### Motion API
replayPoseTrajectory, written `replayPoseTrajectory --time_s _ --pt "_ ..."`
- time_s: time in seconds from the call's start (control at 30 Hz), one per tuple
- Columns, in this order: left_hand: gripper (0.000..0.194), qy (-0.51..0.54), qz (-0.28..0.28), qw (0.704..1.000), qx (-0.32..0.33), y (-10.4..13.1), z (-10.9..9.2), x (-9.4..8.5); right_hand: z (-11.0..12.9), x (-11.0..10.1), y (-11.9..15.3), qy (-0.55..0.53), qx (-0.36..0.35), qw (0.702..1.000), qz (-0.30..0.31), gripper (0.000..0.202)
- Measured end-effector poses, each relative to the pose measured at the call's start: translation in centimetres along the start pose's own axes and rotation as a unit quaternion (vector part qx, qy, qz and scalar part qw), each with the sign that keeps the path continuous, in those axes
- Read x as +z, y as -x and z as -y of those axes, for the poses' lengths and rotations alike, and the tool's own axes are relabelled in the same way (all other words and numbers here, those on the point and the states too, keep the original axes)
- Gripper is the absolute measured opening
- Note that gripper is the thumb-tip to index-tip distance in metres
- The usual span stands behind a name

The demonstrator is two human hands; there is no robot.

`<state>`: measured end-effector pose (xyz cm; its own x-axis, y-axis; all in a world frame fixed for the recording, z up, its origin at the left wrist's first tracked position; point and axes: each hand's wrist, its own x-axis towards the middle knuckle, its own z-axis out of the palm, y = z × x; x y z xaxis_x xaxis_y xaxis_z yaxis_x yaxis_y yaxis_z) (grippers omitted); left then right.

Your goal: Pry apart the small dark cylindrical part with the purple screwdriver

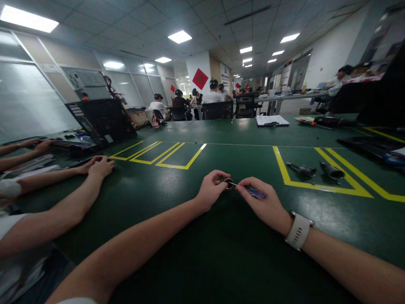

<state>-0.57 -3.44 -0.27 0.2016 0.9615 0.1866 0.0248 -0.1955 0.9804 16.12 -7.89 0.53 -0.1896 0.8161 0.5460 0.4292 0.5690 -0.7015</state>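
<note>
My left hand [212, 189] is closed on a small dark ring-shaped part [228, 183], held just above the green table. In my right hand [262, 202] is a small screwdriver [255, 193] with a clear purplish handle. Its thin shaft points left, and the tip meets the ring part; whether it sits inside or against the rim I cannot tell. To the right, two dark metal tool-like parts, one slimmer [302, 169] and one with a wide round opening [332, 171], lie within a yellow-taped area.
Yellow tape outlines [172, 166] mark the green table [152, 190]. A co-worker's hands [99, 165] rest at the left. Farther back are a clipboard with papers [272, 120], a paper cup [152, 118] and a black computer case [101, 120]. Black equipment [373, 145] stands at the right.
</note>
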Motion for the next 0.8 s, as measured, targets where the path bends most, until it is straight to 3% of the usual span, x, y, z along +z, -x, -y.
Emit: replayPoseTrajectory --time_s 0.43,0.8 --pt "0.021 -0.038 -0.01 0.999 -0.007 0.07 -0.16 0.11 0.19 -0.02 0.3 0.044 -0.049 0.998 -0.021 0.008" --pt "0.021 -0.048 -0.008 0.999 0.009 -0.16 0.71 -0.31 0.43 0.21 0.27 0.082 -0.108 0.991 0.001 0.007"
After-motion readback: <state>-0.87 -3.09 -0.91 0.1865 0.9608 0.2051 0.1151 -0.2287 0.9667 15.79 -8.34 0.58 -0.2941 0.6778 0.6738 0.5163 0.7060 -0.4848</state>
